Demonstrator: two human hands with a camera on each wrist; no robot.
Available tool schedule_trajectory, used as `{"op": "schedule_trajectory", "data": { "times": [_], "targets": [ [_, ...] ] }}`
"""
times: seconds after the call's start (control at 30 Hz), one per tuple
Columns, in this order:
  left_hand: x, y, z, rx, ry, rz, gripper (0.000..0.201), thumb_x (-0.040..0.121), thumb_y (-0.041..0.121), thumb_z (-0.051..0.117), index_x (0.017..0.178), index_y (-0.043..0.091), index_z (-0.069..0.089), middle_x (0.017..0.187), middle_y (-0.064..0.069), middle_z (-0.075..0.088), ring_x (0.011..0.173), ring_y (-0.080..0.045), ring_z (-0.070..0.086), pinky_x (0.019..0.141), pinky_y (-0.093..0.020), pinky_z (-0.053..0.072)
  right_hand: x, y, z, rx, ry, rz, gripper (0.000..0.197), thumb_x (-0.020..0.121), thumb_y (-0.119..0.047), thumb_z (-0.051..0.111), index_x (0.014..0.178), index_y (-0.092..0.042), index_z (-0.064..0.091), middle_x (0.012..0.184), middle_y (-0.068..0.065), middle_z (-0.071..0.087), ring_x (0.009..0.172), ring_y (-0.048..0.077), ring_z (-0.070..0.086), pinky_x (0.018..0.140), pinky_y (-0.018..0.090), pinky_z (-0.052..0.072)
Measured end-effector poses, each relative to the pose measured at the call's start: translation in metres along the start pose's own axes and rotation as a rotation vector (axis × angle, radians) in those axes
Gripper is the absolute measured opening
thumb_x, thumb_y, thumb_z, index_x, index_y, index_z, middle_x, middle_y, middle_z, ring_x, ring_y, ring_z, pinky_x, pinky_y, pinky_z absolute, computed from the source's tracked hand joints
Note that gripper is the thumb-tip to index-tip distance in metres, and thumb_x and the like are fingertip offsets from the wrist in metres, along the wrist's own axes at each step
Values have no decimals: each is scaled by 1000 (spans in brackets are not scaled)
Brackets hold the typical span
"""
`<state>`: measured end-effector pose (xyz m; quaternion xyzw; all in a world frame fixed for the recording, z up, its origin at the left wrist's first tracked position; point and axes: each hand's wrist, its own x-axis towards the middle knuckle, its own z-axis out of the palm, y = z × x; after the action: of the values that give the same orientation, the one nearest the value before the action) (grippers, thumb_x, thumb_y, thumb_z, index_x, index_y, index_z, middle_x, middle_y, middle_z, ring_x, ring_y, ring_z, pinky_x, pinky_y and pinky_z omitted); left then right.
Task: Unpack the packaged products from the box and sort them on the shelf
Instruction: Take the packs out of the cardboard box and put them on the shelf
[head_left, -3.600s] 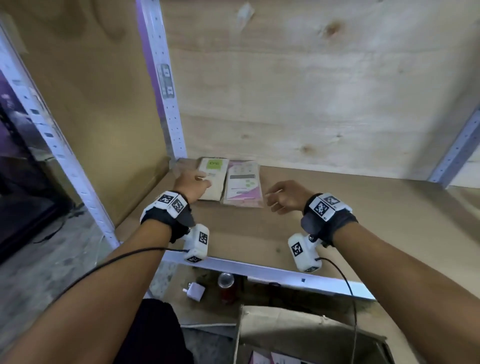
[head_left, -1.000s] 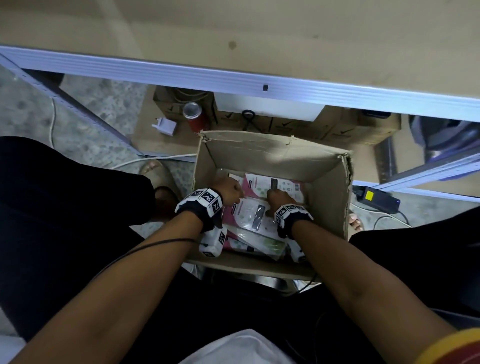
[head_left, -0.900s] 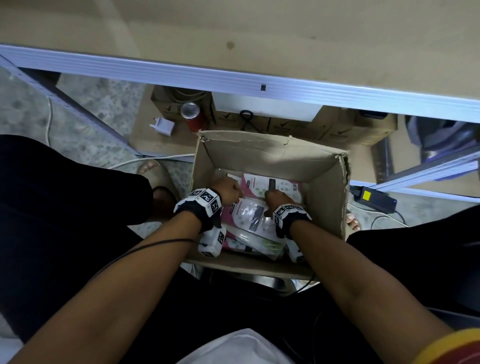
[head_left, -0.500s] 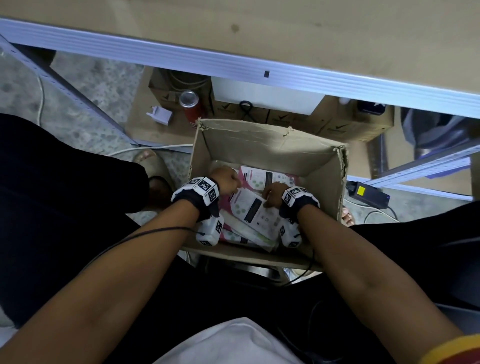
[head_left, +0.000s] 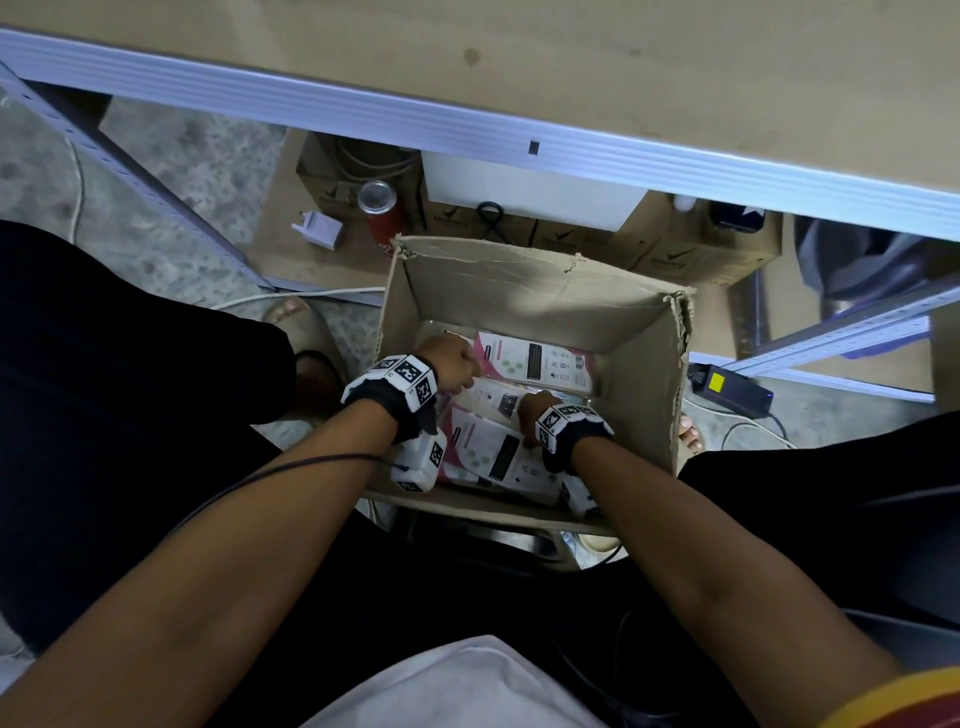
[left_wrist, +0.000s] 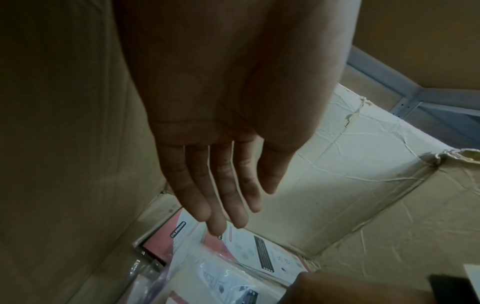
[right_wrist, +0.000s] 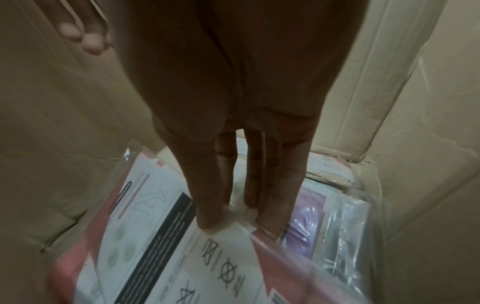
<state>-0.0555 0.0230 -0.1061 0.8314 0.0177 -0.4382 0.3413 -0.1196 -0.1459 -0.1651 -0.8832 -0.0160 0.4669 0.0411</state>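
From the head view, both hands are down inside the box (head_left: 535, 291), which stands on the floor below the shelf (head_left: 571, 62) edge. The left hand (head_left: 449, 364) sits at the far left corner of the packs; the right hand (head_left: 535, 410) is over the middle, on the pink-and-white pack (head_left: 493, 457) that lies slanted on top of the pile, its long axis running from near the left wrist toward the right wall. Another pack (head_left: 535, 361) lies flat against the far wall. In the left wrist view, the left hand (left_wrist: 228, 164) has its fingers (left_wrist: 221, 205) straight and together, tips pointing down at a pack edge, holding nothing; whether the tips touch cannot be told. In the right wrist view, the right hand (right_wrist: 233, 123) has its thumb on the top face of the pack (right_wrist: 155, 246) and its fingers (right_wrist: 275, 195) reaching down past the pack's edge, so it looks pinched at that edge, though blur hides the tips. The right hand is clearly nearer and better placed; the lift would probably go up by that right edge, with the left hand free to steady the far end.
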Motion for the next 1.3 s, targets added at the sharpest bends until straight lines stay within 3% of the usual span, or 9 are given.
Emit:
{"op": "schedule_trajectory", "data": {
  "times": [0.07,0.2,0.37,0.67,0.83,0.97,1.03,1.13,1.3],
  "targets": [
    [0,-1,1,-4,4,-1,15,98,12,53,95,8,68,92,-13,70,78,-26,65,84,-41,58,0,0,-1,-29,-15,7,63,76,-21,84,131,-6,57,137,15,55,124,35,56,95,50,53],
    [0,-1,1,0,5,-10,18,98,13,54,101,5,69,92,-12,69,78,-25,65,85,-40,58,0,2,2,-21,59,-49,50,78,-17,81,121,-3,63,130,17,60,119,30,60,94,35,52],
    [0,-3,2,13,1,-2,14,98,13,55,96,9,68,92,-13,70,70,-21,63,75,-33,56,-6,0,-1,3,18,-94,43,76,-15,82,115,-5,67,117,14,65,109,29,65,92,38,56],
    [6,-3,3,83,0,-12,22,97,13,58,105,-2,72,111,-21,72,95,-33,69,93,-43,57,-20,28,-41,177,166,-18,30,96,-12,55,122,-1,64,128,15,62,116,28,61,99,35,51],
    [10,5,16,326,-103,37,19,93,17,65,100,3,77,103,-16,75,87,-28,72,78,-36,60,-40,41,-99,179,340,50,21,90,-14,57,106,-4,68,111,21,67,100,38,66,88,46,57],
    [18,7,39,343,-210,116,17,91,9,67,104,5,77,107,-18,75,81,-23,66,68,-25,56,-57,39,-127,175,428,40,20,88,-11,57,105,-9,66,112,16,64,101,36,63,81,40,53],
    [23,5,50,400,-229,124,27,88,10,73,114,5,74,118,-14,72,98,-26,67,80,-23,53,-64,38,-132,161,456,35,18,87,-11,57,103,-11,67,112,13,62,100,35,61,76,36,47],
    [27,1,63,533,-246,96,45,85,18,78,127,6,67,129,-13,66,117,-30,63,99,-35,51,-71,38,-133,167,469,44,16,88,-12,57,101,-13,67,112,11,63,101,33,61,79,36,49],
    [35,-11,70,672,-227,101,68,81,8,76,144,10,50,143,-17,54,129,-32,56,107,-44,46,-79,38,-123,246,446,70,15,87,-10,59,97,-14,68,112,11,65,105,35,62,89,42,51]
  ]
}}
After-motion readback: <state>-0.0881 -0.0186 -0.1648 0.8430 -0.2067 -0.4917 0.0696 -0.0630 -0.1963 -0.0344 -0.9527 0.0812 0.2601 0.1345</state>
